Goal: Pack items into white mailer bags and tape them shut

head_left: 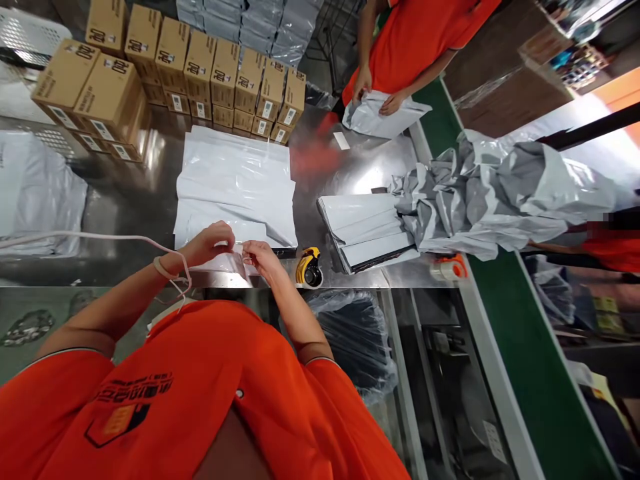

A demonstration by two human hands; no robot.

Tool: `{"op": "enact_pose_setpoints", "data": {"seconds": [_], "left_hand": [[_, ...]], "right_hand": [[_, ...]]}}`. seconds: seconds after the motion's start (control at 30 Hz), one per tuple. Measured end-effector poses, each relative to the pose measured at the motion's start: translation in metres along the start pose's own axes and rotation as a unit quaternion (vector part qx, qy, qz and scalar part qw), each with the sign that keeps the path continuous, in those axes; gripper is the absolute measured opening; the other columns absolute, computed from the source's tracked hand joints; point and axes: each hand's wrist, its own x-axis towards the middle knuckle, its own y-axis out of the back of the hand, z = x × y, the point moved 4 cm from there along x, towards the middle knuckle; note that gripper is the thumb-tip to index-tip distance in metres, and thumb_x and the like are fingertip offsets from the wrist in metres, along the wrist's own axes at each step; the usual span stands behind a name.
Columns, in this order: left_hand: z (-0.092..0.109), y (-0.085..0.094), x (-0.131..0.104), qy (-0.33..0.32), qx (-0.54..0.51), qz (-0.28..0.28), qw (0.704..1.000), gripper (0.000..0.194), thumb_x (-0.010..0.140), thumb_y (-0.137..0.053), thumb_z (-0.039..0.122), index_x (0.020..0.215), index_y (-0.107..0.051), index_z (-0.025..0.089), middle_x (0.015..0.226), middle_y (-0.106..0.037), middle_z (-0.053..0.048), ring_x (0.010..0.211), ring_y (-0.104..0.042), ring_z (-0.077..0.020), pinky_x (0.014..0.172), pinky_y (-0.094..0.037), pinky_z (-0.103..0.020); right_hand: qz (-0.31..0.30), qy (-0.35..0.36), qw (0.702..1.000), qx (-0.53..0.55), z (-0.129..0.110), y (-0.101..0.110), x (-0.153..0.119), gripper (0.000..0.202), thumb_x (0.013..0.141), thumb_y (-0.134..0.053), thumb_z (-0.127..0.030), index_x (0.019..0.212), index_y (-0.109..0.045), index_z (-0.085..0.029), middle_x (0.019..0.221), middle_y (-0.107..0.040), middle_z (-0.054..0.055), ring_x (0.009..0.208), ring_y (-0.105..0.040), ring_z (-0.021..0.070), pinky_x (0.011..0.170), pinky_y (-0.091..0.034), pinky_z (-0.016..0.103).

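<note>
My left hand (pixel 213 241) is closed, its fingertips curled together over the near edge of a stack of white plastic mailer bags (pixel 235 167). Whatever it may pinch is too small to make out. Just to its right, my right hand (pixel 261 257) pinches a thin clear plastic strip (pixel 240 262), which hangs down at the table's near edge. The mailers lie flat, slightly fanned, beneath and beyond both hands. A yellow tape dispenser (pixel 309 268) stands right of my right hand, apart from it.
Cardboard boxes (pixel 200 67) line the table's back left. More white bags (pixel 37 193) lie left. Crumpled grey-white mailers (pixel 480 193) extend over a green conveyor (pixel 530 347). Another person (pixel 415 47) handles a white bag (pixel 383 117) across the table. An orange tape dispenser (pixel 450 268) sits right.
</note>
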Motion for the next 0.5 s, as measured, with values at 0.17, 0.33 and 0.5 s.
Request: {"op": "enact_pose_setpoints", "data": {"seconds": [0.17, 0.33, 0.5], "left_hand": [[-0.015, 0.000, -0.011, 0.127, -0.149, 0.021, 0.980, 0.056, 0.097, -0.089, 0.070, 0.084, -0.067, 0.021, 0.085, -0.071, -0.005, 0.084, -0.066, -0.0206, 0.085, -0.060, -0.034], [-0.028, -0.039, -0.037, 0.228, -0.232, 0.016, 0.945, 0.060, 0.084, -0.095, 0.071, 0.089, -0.062, 0.022, 0.080, -0.066, 0.000, 0.073, -0.065, -0.0175, 0.069, -0.056, -0.029], [-0.054, -0.055, -0.058, 0.274, -0.209, 0.029, 0.938, 0.057, 0.083, -0.092, 0.068, 0.088, -0.056, 0.024, 0.073, -0.062, 0.001, 0.066, -0.058, -0.0162, 0.062, -0.049, -0.028]], "right_hand": [[-0.027, 0.155, 0.986, -0.057, -0.008, 0.004, -0.010, 0.031, 0.065, -0.092, -0.025, 0.095, -0.084, -0.024, 0.117, -0.085, 0.006, 0.110, -0.074, 0.0239, 0.081, -0.055, 0.026], [-0.006, 0.135, 0.984, -0.113, 0.029, -0.005, -0.014, 0.017, 0.066, -0.095, -0.026, 0.077, -0.082, -0.023, 0.093, -0.081, 0.005, 0.096, -0.071, 0.0245, 0.084, -0.055, 0.030], [0.087, 0.065, 0.993, -0.049, 0.080, -0.008, -0.021, 0.032, 0.070, -0.098, -0.022, 0.060, -0.068, -0.023, 0.070, -0.069, 0.002, 0.080, -0.063, 0.0222, 0.080, -0.053, 0.033]]}}
